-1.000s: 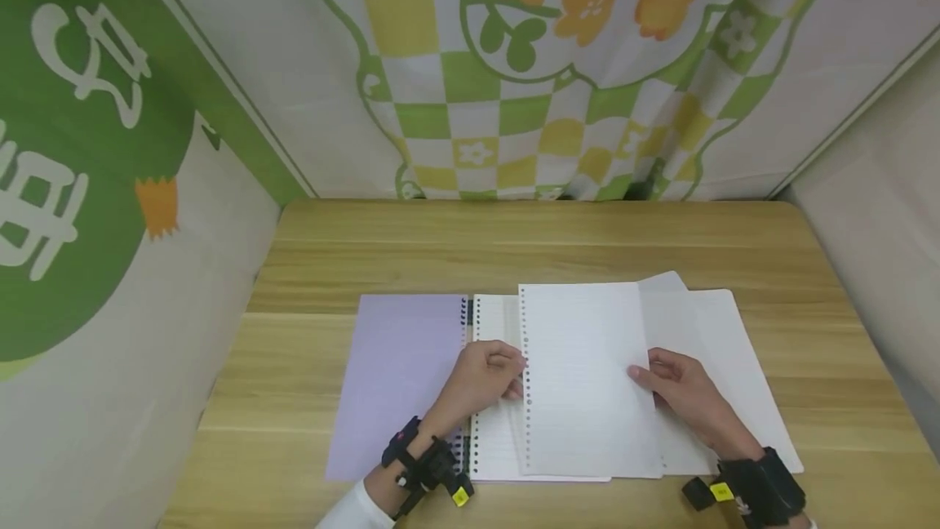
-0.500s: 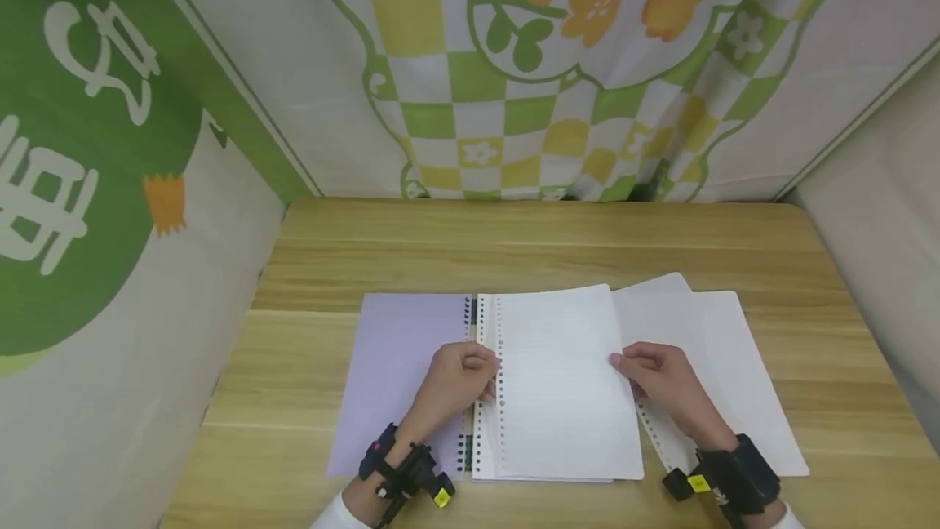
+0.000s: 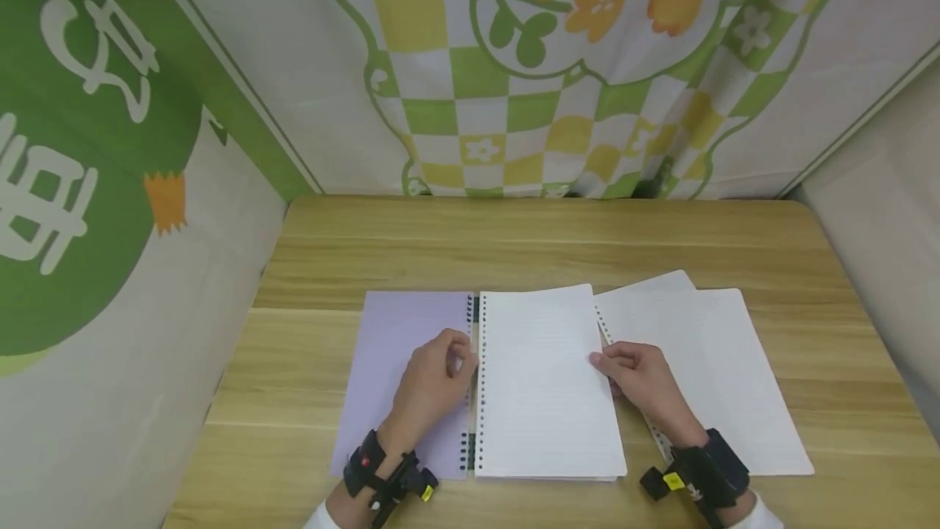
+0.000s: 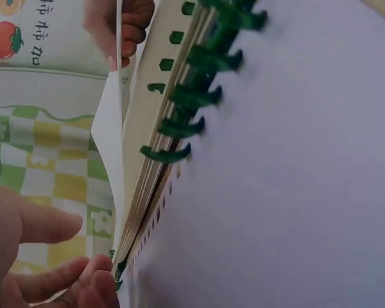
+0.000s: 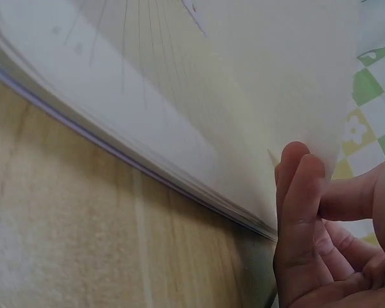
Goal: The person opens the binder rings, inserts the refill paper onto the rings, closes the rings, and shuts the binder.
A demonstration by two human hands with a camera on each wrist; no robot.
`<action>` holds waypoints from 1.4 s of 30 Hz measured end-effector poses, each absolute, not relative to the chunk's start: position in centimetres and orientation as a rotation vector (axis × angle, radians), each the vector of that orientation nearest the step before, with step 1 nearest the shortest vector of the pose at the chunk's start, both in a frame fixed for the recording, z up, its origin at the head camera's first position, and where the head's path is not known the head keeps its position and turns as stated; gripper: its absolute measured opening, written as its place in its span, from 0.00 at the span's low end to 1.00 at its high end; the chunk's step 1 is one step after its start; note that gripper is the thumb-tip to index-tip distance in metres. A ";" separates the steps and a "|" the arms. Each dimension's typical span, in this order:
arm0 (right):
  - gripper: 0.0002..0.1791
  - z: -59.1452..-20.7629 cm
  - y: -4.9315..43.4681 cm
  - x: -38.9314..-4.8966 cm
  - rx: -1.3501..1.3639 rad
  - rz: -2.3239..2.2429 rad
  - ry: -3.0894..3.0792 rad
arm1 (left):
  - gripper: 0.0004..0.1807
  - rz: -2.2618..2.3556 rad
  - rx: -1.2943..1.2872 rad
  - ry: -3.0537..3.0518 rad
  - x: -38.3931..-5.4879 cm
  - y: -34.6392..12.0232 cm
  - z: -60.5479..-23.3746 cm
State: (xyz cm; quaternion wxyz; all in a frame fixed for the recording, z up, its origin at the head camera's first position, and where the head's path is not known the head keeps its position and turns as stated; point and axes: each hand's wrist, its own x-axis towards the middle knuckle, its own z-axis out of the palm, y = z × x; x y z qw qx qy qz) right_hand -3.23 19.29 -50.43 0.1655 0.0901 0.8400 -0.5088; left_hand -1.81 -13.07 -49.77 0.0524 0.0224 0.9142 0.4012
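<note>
A loose-leaf notebook lies spread on the table, its purple cover [image 3: 400,382] on the left and its green binder rings [image 4: 196,96] at the spine. A ruled sheet [image 3: 547,382] with punched holes is over the white page stack [image 5: 135,154], its holed edge along the rings. My right hand [image 3: 639,378] pinches the sheet's right edge between thumb and fingers; in the right wrist view the sheet stands raised from the pages. My left hand [image 3: 433,374] is at the spine over the cover, thumb and fingers apart with nothing between them in the left wrist view.
Further loose white sheets [image 3: 712,374] lie overlapping on the right, partly under my right forearm. The wooden table [image 3: 543,239] ends at a patterned curtain [image 3: 477,121] behind, with fabric walls on both sides.
The ruled sheet has moved left in my right hand until its holed edge lines up with the rings. My left hand has let go of its left edge and shifted left over the cover.
</note>
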 end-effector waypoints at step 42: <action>0.12 -50.0 21.5 -3.4 0.127 -1.450 2.380 | 0.58 0.682 0.749 2.589 -1.5 -15.2 -49.7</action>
